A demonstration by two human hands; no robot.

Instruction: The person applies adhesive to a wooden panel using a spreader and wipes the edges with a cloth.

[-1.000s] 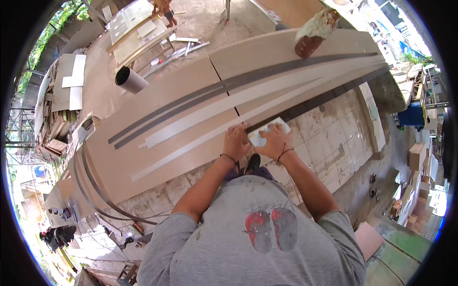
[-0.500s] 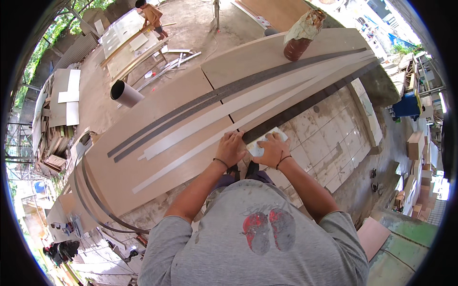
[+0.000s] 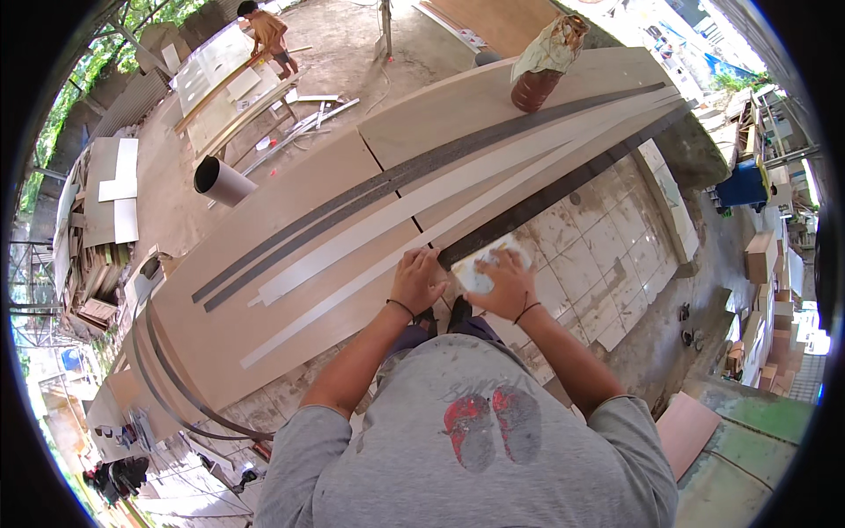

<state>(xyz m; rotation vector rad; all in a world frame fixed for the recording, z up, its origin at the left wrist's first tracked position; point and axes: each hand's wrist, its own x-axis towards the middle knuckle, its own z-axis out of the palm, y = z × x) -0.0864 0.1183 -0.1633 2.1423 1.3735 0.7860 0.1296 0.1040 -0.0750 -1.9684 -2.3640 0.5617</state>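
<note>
My left hand rests at the near edge of a long light-brown board, fingers curled at the end of a dark strip that runs along that edge. Its thumb points right; the fingertips' underside is hidden. My right hand, slightly blurred, grips a flat white piece with yellowish marks, just below the strip's end. Pale strips and thin dark grey strips lie lengthwise on the board.
A reddish-brown jar with a crumpled cover stands on the board's far end. Beyond are a dark-mouthed cylinder and another person at a worktable. Bent dark strips curve off the left end. White tiles lie below right.
The view has shifted slightly. My right hand has moved a little lower with the white piece, its fingers more spread. My left hand stays at the board's edge.
</note>
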